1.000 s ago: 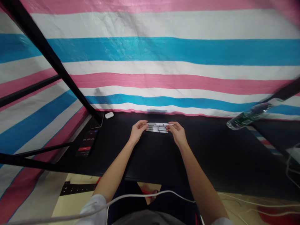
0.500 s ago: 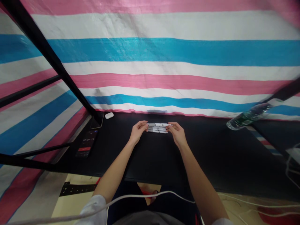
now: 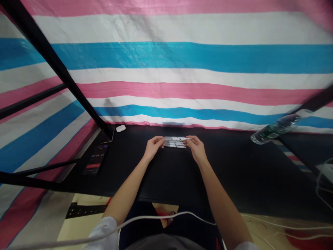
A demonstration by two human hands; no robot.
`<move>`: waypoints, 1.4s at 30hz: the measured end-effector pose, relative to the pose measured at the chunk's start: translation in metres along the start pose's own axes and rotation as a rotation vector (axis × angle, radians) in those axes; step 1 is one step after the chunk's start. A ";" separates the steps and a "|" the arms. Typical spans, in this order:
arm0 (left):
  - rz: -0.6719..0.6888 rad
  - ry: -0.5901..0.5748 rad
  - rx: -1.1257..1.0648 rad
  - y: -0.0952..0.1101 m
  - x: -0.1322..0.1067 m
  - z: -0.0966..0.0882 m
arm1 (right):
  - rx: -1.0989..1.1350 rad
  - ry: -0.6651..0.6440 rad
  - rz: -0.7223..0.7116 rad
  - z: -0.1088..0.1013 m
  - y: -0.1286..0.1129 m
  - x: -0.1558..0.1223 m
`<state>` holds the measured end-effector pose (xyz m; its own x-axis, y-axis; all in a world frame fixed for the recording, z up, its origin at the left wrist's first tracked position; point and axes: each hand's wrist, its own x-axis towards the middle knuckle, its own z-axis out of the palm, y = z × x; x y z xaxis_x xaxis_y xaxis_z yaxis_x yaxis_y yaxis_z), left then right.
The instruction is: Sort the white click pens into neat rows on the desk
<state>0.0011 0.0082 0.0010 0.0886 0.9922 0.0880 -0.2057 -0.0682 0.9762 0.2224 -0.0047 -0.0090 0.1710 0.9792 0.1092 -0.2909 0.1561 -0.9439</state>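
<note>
Several slim white-and-grey pens (image 3: 174,142) lie side by side, running left to right, at the middle of the black table (image 3: 171,177). My left hand (image 3: 153,147) is closed at their left ends, with thumb and fingers pinching the row. At the opposite ends my right hand (image 3: 196,148) grips in the same way, fingertips on the top pen and thumb below. The fingers hide the pen ends. Whether the pens rest on the table or are slightly raised, I cannot tell.
Left on the table are a phone (image 3: 96,159) with a timer display, another dark phone-like device (image 3: 107,134) and a small white case (image 3: 120,128). A clear plastic bottle (image 3: 279,127) leans at the right. Striped sheeting (image 3: 182,57) stands behind; a white cable (image 3: 145,217) crosses in front.
</note>
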 end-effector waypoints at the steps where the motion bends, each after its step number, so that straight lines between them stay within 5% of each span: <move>1: 0.001 0.000 0.008 0.000 0.000 0.000 | -0.003 -0.002 -0.001 0.000 0.001 0.000; 10: 0.009 -0.041 0.009 0.000 -0.001 0.000 | 0.108 -0.030 0.043 0.001 -0.002 -0.001; 18: -0.010 -0.079 0.059 0.000 -0.002 0.004 | 0.482 0.049 0.208 0.007 0.000 0.002; 27: -0.046 -0.063 0.043 0.004 -0.003 0.004 | 0.846 0.081 0.112 -0.003 -0.020 0.000; 42: -0.018 -0.024 0.081 0.004 -0.001 0.000 | 0.868 0.081 0.001 -0.010 -0.030 -0.002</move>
<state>0.0005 0.0068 0.0051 0.1153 0.9905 0.0743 -0.1243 -0.0598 0.9904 0.2400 -0.0123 0.0160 0.2272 0.9723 0.0553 -0.9000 0.2313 -0.3695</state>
